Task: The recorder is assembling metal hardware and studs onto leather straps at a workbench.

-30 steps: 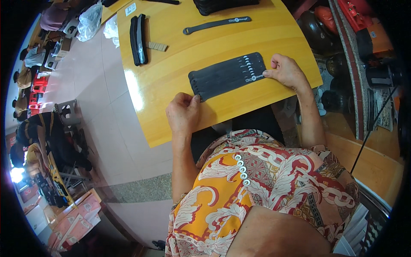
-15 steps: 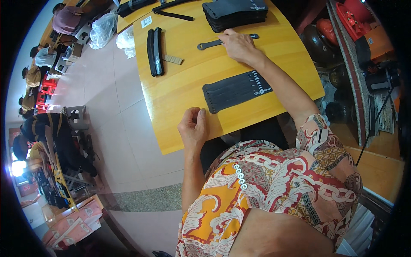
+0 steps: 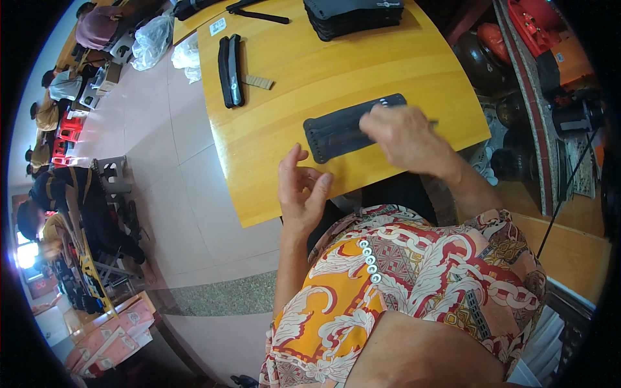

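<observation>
My right hand point(image 3: 409, 139) is closed over the right part of a flat black panel point(image 3: 333, 134). A short dark end of a narrow strip point(image 3: 434, 122) sticks out behind its knuckles; the rest of the strip is hidden in the grip. The panel lies on the yellow wooden table point(image 3: 272, 149), with a row of small holes along its scalloped left edge and pale markings near its right end. At the table's near edge, my left hand point(image 3: 303, 194) is open and empty, thumb and fingers apart, just left of the panel.
A thick stack of similar black panels point(image 3: 352, 22) stands at the far side. To the left lie two black bundled strips point(image 3: 231, 71) beside a small tan ribbed piece point(image 3: 259, 82). Pots and a shelf point(image 3: 527, 97) stand right of the table. Several people work at the far left.
My right hand has picked the dark strip off the table and come nearer, over the panel. My left hand has opened its fingers.
</observation>
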Demonstrator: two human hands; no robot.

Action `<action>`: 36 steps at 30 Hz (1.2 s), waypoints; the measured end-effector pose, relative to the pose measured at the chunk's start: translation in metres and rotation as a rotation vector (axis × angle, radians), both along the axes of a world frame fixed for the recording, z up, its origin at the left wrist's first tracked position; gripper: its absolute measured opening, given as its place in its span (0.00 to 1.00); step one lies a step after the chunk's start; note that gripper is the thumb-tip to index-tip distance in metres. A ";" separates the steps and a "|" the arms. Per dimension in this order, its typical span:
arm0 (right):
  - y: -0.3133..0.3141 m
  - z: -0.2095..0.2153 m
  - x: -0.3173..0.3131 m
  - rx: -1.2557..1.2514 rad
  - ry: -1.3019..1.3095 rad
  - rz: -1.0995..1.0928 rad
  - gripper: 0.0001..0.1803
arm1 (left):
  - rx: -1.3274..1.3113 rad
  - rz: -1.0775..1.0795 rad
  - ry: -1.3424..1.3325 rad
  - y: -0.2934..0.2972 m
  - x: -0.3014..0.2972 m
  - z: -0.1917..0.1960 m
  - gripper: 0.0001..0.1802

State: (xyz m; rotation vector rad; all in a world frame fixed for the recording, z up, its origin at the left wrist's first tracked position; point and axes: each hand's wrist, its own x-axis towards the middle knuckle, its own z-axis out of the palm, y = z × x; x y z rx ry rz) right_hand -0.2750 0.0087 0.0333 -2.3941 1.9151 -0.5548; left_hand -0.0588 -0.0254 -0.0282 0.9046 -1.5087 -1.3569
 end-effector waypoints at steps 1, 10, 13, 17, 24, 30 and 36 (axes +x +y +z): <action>0.010 0.002 0.005 0.058 -0.033 0.096 0.03 | -0.075 -0.061 -0.040 0.003 -0.003 0.006 0.19; 0.043 -0.010 -0.021 0.216 -0.079 -0.093 0.06 | 0.039 0.047 -0.106 0.006 0.006 -0.001 0.04; 0.052 -0.020 -0.045 0.183 -0.132 -0.203 0.06 | 0.126 0.073 -0.103 0.006 0.010 -0.002 0.05; 0.056 -0.032 -0.056 0.355 -0.614 -0.344 0.04 | 0.210 0.074 -0.125 0.007 0.007 -0.009 0.07; 0.049 -0.042 -0.059 0.215 -0.986 -0.439 0.03 | 0.377 -0.014 -0.044 0.008 0.003 0.004 0.08; 0.050 -0.048 -0.056 0.260 -0.944 -0.477 0.03 | 0.381 0.005 -0.076 0.007 0.002 0.001 0.08; 0.047 -0.052 -0.056 0.254 -0.752 -0.513 0.04 | 0.127 0.074 -0.285 0.000 -0.002 -0.007 0.05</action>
